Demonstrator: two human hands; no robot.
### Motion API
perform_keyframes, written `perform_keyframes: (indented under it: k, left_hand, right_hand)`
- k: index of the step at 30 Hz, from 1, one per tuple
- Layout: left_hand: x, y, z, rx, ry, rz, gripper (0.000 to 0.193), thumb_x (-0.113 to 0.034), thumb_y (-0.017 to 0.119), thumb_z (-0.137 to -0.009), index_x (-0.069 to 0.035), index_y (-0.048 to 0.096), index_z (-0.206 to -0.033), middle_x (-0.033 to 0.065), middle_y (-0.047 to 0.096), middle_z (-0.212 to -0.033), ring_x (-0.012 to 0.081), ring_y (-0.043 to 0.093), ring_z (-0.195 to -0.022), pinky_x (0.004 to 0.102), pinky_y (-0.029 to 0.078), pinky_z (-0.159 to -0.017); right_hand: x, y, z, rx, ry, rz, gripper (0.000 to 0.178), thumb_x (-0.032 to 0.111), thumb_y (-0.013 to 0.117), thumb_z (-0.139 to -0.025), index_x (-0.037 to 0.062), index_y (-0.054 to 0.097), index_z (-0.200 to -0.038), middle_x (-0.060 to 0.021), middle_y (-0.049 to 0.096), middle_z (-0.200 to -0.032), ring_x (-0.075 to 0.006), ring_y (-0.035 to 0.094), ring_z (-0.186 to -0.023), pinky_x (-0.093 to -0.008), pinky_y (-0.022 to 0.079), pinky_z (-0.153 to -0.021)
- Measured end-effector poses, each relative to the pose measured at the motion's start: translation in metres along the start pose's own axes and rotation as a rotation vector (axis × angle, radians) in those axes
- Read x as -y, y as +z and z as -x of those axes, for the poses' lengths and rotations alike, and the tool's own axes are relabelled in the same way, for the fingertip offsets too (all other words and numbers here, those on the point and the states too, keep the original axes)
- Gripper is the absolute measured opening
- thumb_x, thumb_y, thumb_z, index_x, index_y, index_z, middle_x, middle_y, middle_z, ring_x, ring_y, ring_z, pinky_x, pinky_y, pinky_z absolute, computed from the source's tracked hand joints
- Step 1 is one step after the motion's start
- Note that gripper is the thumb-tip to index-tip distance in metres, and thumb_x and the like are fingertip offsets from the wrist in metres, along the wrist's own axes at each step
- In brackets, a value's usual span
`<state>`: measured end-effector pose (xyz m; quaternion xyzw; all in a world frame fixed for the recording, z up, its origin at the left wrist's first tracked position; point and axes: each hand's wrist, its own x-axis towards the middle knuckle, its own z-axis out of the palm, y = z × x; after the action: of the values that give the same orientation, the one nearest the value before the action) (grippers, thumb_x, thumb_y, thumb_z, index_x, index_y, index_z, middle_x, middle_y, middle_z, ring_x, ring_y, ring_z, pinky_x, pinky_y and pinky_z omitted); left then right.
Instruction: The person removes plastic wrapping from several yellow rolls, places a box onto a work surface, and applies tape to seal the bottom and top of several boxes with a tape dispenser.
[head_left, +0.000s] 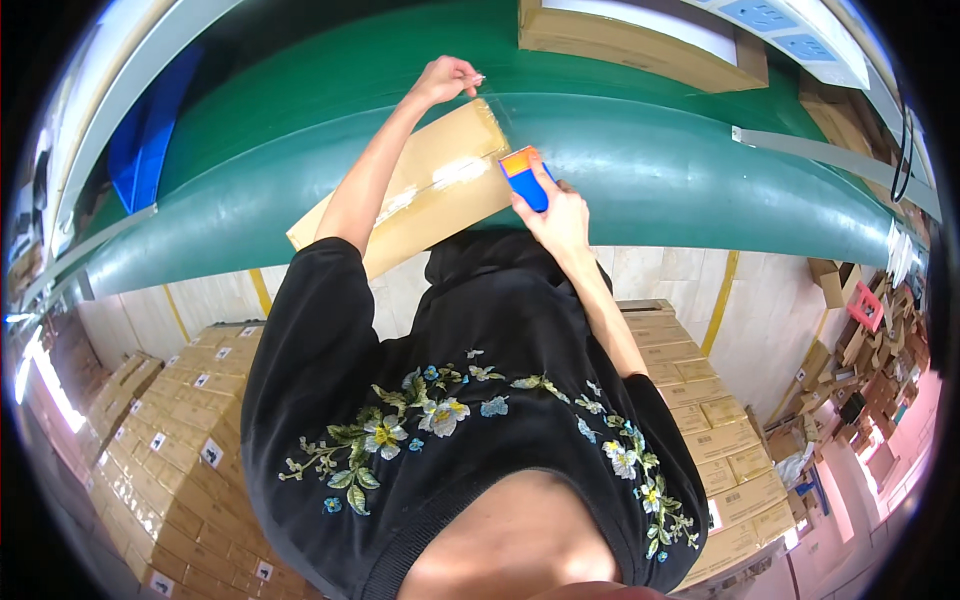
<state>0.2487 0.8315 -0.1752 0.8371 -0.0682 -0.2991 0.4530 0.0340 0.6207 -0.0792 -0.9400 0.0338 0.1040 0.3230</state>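
Note:
A long brown cardboard box (440, 180) lies slantwise on the green work surface in front of me. Shiny clear tape (462, 172) runs along its top. Beyond the box's far end, my left hand (447, 82) is closed in a pinch. A small pale bit shows at its fingertips, too small to name; a faint clear strip seems to hang below it. My right hand (556, 212) grips a blue-and-orange hand tool (528, 180), with the thumb along its side. The tool's orange end is beside the box's right end; whether they touch, I cannot tell.
Farther back stands an open carton (640, 50), near a white power strip (790, 35). A blue panel (145, 135) is at the far left. Metal rails (810, 155) cross the surface. Stacked cartons (190, 440) fill the floor on both sides, with a cardboard heap (860, 370) at right.

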Motion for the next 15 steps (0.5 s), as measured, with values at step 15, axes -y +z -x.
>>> perform_keyframes:
  k: [15]
  left_hand:
    - [-0.032, 0.040, 0.043, -0.059, -0.211, -0.338, 0.051, -0.052, 0.039, -0.090, -0.017, 0.052, -0.125, 0.0151, 0.057, -0.119, 0.0344, 0.049, -0.115, 0.0445, 0.038, -0.097]
  right_hand:
    - [-0.010, 0.010, -0.007, -0.034, 0.015, -0.012, 0.065, 0.039, 0.068, -0.070, 0.0226, 0.048, -0.130, -0.0198, 0.058, -0.072, -0.0373, 0.062, -0.063, -0.0439, 0.051, -0.061]
